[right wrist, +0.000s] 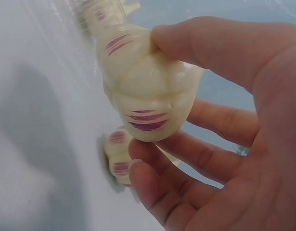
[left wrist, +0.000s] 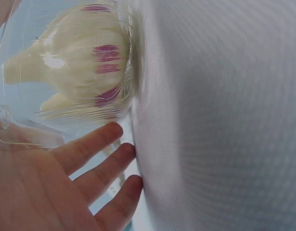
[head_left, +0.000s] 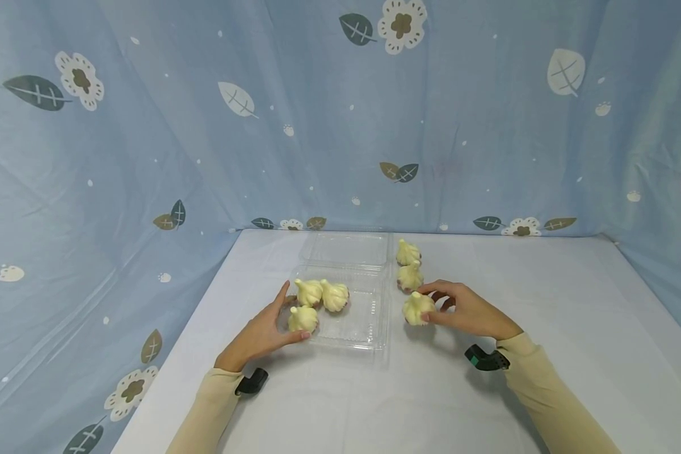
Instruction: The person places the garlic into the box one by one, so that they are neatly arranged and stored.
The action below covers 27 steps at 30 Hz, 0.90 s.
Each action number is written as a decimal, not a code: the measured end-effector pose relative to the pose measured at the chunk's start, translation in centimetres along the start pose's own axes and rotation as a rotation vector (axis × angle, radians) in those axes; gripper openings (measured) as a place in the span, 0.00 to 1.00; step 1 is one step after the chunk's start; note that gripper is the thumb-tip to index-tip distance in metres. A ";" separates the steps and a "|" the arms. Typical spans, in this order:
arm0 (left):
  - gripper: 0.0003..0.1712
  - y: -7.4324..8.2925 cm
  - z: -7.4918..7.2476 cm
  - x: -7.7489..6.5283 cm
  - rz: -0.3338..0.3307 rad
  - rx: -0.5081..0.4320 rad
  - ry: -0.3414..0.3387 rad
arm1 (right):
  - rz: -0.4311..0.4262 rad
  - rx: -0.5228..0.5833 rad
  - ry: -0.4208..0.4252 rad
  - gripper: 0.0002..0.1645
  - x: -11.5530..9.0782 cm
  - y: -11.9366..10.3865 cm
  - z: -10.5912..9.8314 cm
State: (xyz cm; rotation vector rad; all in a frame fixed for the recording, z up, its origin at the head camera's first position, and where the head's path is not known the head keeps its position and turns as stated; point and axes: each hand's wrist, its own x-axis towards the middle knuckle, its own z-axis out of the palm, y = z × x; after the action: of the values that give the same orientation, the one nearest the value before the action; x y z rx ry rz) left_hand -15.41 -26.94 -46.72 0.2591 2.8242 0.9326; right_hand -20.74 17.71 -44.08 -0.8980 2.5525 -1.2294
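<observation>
My right hand (head_left: pixel 470 310) pinches a garlic bulb (head_left: pixel 417 308) between thumb and fingers, to the right of a clear plastic clamshell box (head_left: pixel 369 343). Purple streaks mark the bulb's base in the right wrist view. My left hand (head_left: pixel 263 331) spans the box's left side, its thumb along the front rim and its other fingers extended against the side. Inside the box, toward its left, sit three garlic bulbs (head_left: pixel 335 296). Through the plastic wall, a streaked garlic bulb (left wrist: pixel 85 57) shows close to the left fingers (left wrist: pixel 97 144).
Two more garlic bulbs (head_left: pixel 409 252) stand in a line on the white table (head_left: pixel 340 403), beyond the held one and right of the box. The box's lid (head_left: pixel 346 249) lies opened back toward the blue patterned curtain (head_left: pixel 318 113). A black band (head_left: pixel 487 358) is on the right wrist.
</observation>
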 end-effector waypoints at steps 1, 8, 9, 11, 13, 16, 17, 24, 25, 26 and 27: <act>0.73 0.0 0.0 0.0 -0.001 -0.001 -0.001 | 0.000 -0.001 0.001 0.27 0.0 0.0 0.0; 0.73 -0.1 0.0 0.1 0.000 0.003 0.001 | 0.007 -0.008 0.011 0.27 0.1 -0.3 -0.1; 0.73 -0.1 0.0 0.1 0.000 0.004 0.002 | 0.008 -0.010 0.013 0.27 0.2 -0.4 -0.1; 0.74 -0.1 0.0 0.2 -0.001 0.003 0.003 | 0.009 -0.012 0.017 0.27 0.2 -0.5 -0.1; 0.74 -0.1 0.0 0.2 -0.002 0.002 0.002 | 0.006 -0.012 0.023 0.27 0.3 -0.6 -0.1; 0.74 -0.2 0.0 0.1 -0.004 0.000 0.001 | -0.001 -0.006 0.034 0.27 0.4 -0.8 -0.2; 0.74 -0.2 0.0 0.1 -0.005 -0.002 0.001 | -0.003 -0.003 0.038 0.27 0.5 -0.9 -0.2; 0.74 -0.2 0.1 0.2 -0.003 -0.001 0.001 | 0.004 -0.004 0.049 0.27 0.7 -1.2 -0.1; 0.74 -0.2 0.0 0.2 -0.002 0.000 0.000 | 0.005 -0.002 0.049 0.27 0.7 -1.3 -0.1; 0.74 -0.2 0.0 0.2 -0.002 0.002 0.000 | 0.007 -0.005 0.050 0.27 0.8 -1.3 -0.1; 0.74 -0.2 0.0 0.2 -0.001 0.004 0.000 | 0.008 -0.004 0.050 0.27 0.8 -1.3 -0.1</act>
State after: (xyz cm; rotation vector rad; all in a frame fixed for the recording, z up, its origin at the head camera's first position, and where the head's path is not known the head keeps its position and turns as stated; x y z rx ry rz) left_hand -15.60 -27.01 -46.87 0.2574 2.8261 0.9271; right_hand -20.78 16.67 -42.93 -0.8672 2.5959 -1.2601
